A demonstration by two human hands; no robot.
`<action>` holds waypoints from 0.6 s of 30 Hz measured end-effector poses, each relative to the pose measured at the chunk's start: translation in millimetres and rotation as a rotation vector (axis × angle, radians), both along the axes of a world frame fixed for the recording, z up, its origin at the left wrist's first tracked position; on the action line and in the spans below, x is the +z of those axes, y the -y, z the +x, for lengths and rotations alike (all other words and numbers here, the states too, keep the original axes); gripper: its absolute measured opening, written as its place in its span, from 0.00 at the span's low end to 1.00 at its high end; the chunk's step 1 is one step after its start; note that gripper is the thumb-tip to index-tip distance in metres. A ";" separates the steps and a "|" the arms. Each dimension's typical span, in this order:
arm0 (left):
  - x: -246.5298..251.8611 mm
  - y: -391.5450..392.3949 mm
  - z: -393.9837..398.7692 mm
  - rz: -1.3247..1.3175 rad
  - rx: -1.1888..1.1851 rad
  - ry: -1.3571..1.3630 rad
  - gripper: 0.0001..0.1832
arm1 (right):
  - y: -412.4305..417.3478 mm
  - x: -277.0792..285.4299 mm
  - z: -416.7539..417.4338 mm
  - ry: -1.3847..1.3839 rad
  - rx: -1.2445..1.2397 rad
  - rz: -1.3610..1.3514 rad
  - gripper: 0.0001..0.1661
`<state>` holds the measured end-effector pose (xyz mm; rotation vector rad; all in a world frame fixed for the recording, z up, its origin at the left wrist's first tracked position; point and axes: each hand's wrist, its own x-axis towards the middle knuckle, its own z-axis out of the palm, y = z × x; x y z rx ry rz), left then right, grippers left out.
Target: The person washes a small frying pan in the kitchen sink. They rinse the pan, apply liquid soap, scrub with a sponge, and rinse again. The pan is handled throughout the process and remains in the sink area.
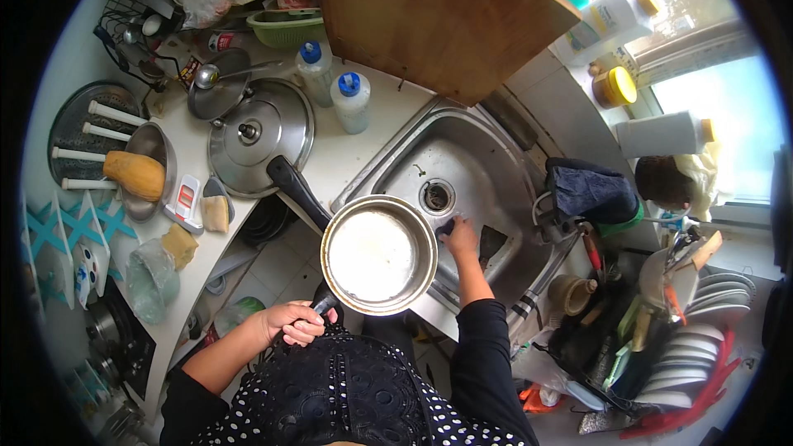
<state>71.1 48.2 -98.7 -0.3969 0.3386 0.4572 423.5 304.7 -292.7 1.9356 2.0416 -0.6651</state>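
Note:
My left hand (300, 323) grips the black handle of a steel saucepan (379, 254), holding it in front of my body with its mouth up. The inside looks bright, with a brownish stained rim. A second black handle (297, 189) reaches out behind the pan's upper left edge; what it belongs to is partly hidden. My right hand (461, 238) is down in the stainless steel sink (409, 136), fingers closed on a small dark scrubber or cloth (445, 229) near the drain (437, 196). A dark flat piece (494, 244) lies in the basin beside that hand.
A large steel lid (263, 136) and blue-capped bottles (351, 105) stand on the left counter. A wooden board (433, 18) leans behind the sink. The faucet (551, 226) and a dark cloth (585, 195) sit at right, with stacked plates (681, 359) beyond.

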 end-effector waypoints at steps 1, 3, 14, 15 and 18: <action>-0.1 -4.1 5.8 -0.001 -0.019 -0.013 0.12 | 10.6 -14.6 6.3 0.013 0.053 -0.010 0.32; -2.2 -9.7 16.5 -0.002 -0.050 -0.039 0.12 | 19.9 -34.2 19.2 -0.027 0.009 0.044 0.28; -55.6 -25.8 52.5 -0.026 -0.061 0.086 0.11 | 14.7 91.2 58.3 -0.625 -0.314 0.500 0.14; -58.1 -26.9 54.1 -0.018 -0.065 0.082 0.11 | 22.2 131.7 41.7 -0.701 -0.307 0.493 0.14; -68.2 -30.3 59.4 0.009 -0.081 0.143 0.13 | 48.2 180.8 4.1 -0.761 -0.036 0.467 0.14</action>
